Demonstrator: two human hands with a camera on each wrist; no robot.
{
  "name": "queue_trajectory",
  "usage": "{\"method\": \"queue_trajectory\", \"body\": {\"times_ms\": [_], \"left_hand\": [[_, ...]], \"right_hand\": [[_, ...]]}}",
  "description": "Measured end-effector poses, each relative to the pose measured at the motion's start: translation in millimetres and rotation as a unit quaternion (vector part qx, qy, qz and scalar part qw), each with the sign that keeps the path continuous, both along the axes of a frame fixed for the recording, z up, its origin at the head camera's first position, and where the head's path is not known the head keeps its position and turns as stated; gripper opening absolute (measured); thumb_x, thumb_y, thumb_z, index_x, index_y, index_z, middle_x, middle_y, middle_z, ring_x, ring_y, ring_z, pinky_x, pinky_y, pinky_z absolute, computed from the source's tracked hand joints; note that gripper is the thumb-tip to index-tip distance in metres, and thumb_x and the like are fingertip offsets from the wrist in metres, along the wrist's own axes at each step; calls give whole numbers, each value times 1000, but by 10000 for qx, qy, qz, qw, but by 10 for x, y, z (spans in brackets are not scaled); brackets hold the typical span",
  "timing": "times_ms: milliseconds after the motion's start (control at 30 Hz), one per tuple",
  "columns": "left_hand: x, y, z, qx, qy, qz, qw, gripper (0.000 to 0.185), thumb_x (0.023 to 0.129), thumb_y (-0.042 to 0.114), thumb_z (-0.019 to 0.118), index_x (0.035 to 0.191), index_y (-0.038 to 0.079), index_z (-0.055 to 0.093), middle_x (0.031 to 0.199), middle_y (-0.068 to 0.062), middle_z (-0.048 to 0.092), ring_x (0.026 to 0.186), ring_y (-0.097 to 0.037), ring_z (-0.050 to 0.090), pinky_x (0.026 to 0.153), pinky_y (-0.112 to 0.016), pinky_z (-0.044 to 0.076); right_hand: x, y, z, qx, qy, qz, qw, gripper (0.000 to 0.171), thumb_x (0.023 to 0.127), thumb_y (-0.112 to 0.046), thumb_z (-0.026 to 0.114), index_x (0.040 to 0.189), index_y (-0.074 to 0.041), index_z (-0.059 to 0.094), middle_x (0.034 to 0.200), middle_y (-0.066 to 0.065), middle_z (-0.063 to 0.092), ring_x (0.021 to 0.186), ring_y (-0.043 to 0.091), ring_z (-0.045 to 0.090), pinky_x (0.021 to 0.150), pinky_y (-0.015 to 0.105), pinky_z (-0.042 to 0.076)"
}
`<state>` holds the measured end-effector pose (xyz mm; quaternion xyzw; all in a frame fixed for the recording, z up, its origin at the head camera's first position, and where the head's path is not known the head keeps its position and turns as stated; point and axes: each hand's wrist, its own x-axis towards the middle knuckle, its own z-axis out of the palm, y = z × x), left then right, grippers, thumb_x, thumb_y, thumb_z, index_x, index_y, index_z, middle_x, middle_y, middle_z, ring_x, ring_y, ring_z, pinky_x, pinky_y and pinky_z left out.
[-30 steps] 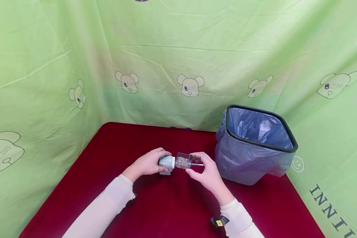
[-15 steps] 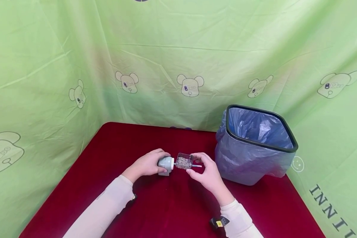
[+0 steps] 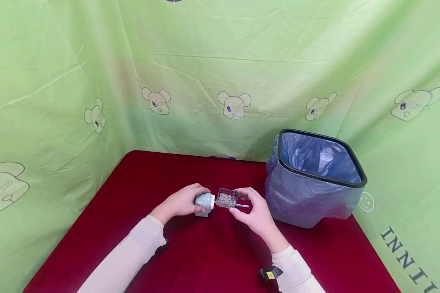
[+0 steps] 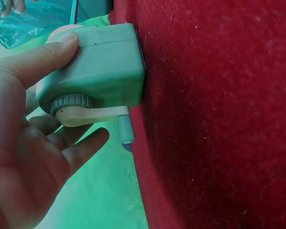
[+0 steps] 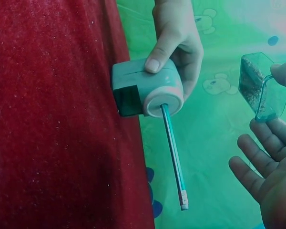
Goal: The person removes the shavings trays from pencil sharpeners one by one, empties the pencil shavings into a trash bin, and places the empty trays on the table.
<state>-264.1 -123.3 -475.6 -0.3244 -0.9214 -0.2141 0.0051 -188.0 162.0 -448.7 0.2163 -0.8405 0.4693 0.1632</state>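
Observation:
My left hand (image 3: 183, 201) grips a grey-green crank pencil sharpener (image 3: 203, 202) standing on the table, thumb on one side. In the left wrist view its crank handle (image 4: 93, 114) points to the table. A pencil (image 5: 173, 160) with an eraser end sticks out of the sharpener's front hole in the right wrist view. Below that hole's side, a dark square drawer opening (image 5: 128, 100) shows. My right hand (image 3: 256, 212) pinches the clear shavings drawer (image 3: 226, 199) between thumb and fingers. Shavings lie in it, and it is held apart from the sharpener, above the pencil.
A bin (image 3: 297, 209) lined with a blue plastic bag (image 3: 308, 154) stands at the right of the red-covered table (image 3: 161, 171). Green printed curtains (image 3: 205, 73) hang behind and along both sides.
The left hand and sharpener have shifted slightly left, widening the gap to the drawer. The pencil's free end has moved slightly left and down. The right hand stays nearly still with the drawer.

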Motion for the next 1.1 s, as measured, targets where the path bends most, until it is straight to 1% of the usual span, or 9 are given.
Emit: {"method": "queue_trajectory", "body": {"times_ms": [167, 367, 433, 600, 667, 767, 933, 1000, 1100], "left_hand": [[6, -7, 3, 115, -39, 2, 9999, 63, 81, 34, 87, 136, 19, 63, 123, 3, 63, 103, -12, 60, 91, -33, 52], [25, 2, 16, 57, -51, 78, 9999, 60, 81, 34, 87, 133, 14, 64, 122, 2, 65, 103, -12, 60, 91, -33, 53], [35, 4, 23, 12, -49, 106, 9999, 60, 82, 34, 87, 133, 13, 64, 122, 2, 65, 104, -12, 61, 93, -33, 52], [54, 18, 36, 53, -33, 117, 9999, 60, 82, 33, 87, 133, 12, 64, 122, 0, 66, 105, -13, 61, 94, -35, 52], [58, 22, 32, 94, -50, 131, 9999, 61, 81, 32, 88, 133, 11, 64, 122, -1, 66, 104, -14, 61, 94, -35, 52], [61, 22, 13, 140, -113, 166, 9997, 62, 82, 31, 87, 135, 11, 63, 123, -1, 65, 104, -13, 61, 94, -35, 52], [66, 14, -16, 226, -248, 212, 9992, 63, 83, 30, 86, 138, 12, 61, 125, -1, 64, 103, -14, 60, 94, -36, 52], [69, 10, -23, 227, -294, 218, 9991, 63, 84, 30, 85, 139, 12, 60, 126, -1, 63, 104, -14, 59, 95, -36, 52], [76, 7, -21, 222, -368, 213, 9988, 64, 85, 30, 84, 140, 12, 59, 127, -1, 62, 106, -14, 59, 96, -36, 51]], "right_hand": [[-14, 16, 15, -11, 80, 53, 10000, 52, 78, -20, 90, 125, -20, 67, 118, -4, 68, 106, 30, 63, 94, 32, 52], [-34, 32, 3, 142, 218, 62, 9996, 52, 78, -20, 89, 125, -19, 66, 117, -4, 68, 106, 28, 63, 93, 32, 52], [-44, 39, -5, 199, 277, 75, 9994, 51, 79, -20, 88, 125, -18, 66, 117, -3, 68, 106, 28, 63, 93, 36, 52], [-50, 50, 14, 192, 295, 93, 9993, 52, 78, -19, 89, 125, -18, 66, 116, -3, 68, 106, 26, 63, 93, 51, 52], [-48, 51, 27, 177, 261, 80, 9995, 53, 77, -19, 90, 124, -18, 66, 117, -4, 67, 107, 26, 64, 94, 54, 52], [-45, 51, 34, 197, 247, 59, 9995, 53, 77, -19, 90, 124, -18, 67, 117, -5, 68, 107, 27, 64, 94, 50, 52], [-40, 57, 43, 292, 339, -2, 9990, 52, 78, -21, 90, 125, -19, 66, 118, -4, 68, 107, 20, 63, 95, 37, 52], [-36, 60, 51, 307, 377, -11, 9988, 52, 78, -21, 89, 125, -19, 66, 118, -4, 68, 107, 16, 62, 95, 35, 52], [-28, 63, 68, 295, 370, -23, 9989, 52, 78, -20, 90, 125, -19, 67, 118, -5, 68, 107, 14, 61, 95, 36, 52]]}}
